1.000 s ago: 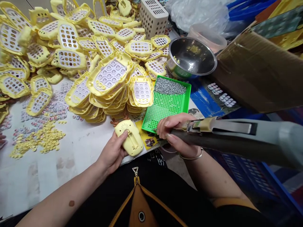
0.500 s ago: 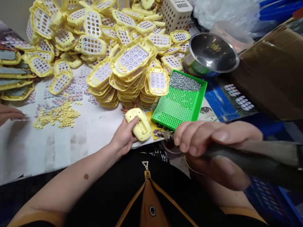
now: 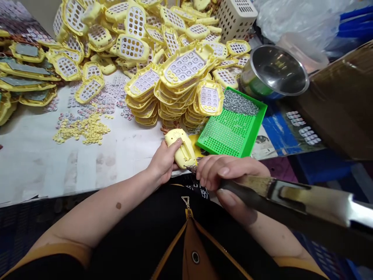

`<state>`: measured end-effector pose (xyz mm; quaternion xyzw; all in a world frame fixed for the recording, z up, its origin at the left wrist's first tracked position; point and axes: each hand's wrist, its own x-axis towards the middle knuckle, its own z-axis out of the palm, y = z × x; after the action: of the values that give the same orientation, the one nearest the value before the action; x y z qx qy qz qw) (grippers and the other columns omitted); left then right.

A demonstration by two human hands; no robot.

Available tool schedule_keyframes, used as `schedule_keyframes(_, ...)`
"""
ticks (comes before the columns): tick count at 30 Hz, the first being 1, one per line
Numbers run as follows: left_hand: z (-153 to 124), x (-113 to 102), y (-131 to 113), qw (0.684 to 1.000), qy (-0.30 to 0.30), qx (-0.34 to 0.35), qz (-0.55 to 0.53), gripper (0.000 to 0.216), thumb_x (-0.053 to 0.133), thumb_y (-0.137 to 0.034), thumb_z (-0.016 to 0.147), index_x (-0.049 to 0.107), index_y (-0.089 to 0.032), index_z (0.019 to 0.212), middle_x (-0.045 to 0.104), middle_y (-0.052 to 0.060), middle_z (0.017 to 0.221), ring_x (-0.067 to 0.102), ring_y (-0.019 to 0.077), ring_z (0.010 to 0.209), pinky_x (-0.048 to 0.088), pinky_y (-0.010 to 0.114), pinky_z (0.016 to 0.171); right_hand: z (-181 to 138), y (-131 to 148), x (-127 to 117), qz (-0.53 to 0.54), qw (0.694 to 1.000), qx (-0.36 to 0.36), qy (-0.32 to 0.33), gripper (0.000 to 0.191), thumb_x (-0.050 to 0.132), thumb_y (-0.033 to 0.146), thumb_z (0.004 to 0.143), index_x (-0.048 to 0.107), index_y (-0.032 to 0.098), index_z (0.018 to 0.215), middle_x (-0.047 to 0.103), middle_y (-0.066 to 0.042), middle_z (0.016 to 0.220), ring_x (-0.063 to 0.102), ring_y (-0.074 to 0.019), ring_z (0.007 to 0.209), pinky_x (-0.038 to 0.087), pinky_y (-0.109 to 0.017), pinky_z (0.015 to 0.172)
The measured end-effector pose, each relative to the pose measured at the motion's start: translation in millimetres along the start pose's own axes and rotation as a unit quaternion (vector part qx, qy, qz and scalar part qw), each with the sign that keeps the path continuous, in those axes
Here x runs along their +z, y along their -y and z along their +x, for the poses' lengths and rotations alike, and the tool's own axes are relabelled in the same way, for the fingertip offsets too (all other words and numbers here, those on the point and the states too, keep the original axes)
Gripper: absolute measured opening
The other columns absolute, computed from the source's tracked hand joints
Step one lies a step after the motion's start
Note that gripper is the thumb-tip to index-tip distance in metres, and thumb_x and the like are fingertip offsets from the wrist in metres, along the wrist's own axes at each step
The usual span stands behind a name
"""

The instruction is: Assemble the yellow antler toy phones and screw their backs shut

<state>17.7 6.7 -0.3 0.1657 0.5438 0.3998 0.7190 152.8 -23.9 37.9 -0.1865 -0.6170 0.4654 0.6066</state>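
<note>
My left hand [image 3: 163, 163] grips a small yellow plastic toy-phone shell [image 3: 181, 148], back side up, at the table's front edge. My right hand [image 3: 230, 175] is wrapped round a long electric screwdriver [image 3: 291, 202] that runs off to the right. Its bit tip [image 3: 190, 168] touches the lower edge of the shell. Just beyond stands a green perforated tray [image 3: 233, 132] with a heap of small metal screws [image 3: 240, 103] at its far end.
Stacks and a big pile of yellow keypad shells [image 3: 175, 77] fill the table's back. Loose yellow buttons [image 3: 83, 130] lie on the white sheet at left. A steel bowl [image 3: 275, 74], a white perforated basket [image 3: 236, 15] and a brown cardboard box [image 3: 340, 101] stand at right.
The screwdriver tip has moved left from the green tray's edge down to the shell. The view has shifted, and another person's hand at the left edge is gone from sight.
</note>
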Motion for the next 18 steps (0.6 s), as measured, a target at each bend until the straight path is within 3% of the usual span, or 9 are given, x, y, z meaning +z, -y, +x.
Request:
schedule_keyframes(10,-1.6,2.0,0.1,1.0,-0.013,0.016,0.006,0.037,0.059,-0.032,0.087,0.047,-0.025,0.122,0.069,0.01,0.107,0.069,0.0237,0.083,0.059,0.039,0.065,4.7,-16.7,5.4,0.021,1.0,0.018,0.014,0.017,0.066,0.014,0.075,0.057,0.025,0.085,0.055,0.004,0.059,0.052,-0.0143,0.047,0.048,-0.03,0.045)
schedule_keyframes(15,-1.2,0.1,1.9,1.0,-0.003,0.02,0.013,0.035,0.057,-0.033,0.088,0.046,-0.024,0.121,0.068,0.011,0.111,0.069,0.0236,0.083,0.058,0.036,0.063,11.5,-25.5,2.6,0.061,0.997,0.032,0.026,0.013,0.064,0.016,0.079,0.056,0.024,0.084,0.054,0.004,0.059,0.053,-0.0134,0.048,0.048,-0.029,0.047)
schedule_keyframes(18,-0.7,-0.6,2.7,1.0,0.002,0.019,0.02,0.033,0.057,-0.033,0.088,0.046,-0.023,0.117,0.068,0.012,0.11,0.069,0.0242,0.083,0.058,0.036,0.061,4.5,-15.8,-3.8,0.071,0.997,0.036,0.018,0.012,0.063,0.017,0.081,0.058,0.023,0.089,0.055,0.004,0.059,0.054,-0.0132,0.049,0.049,-0.029,0.049)
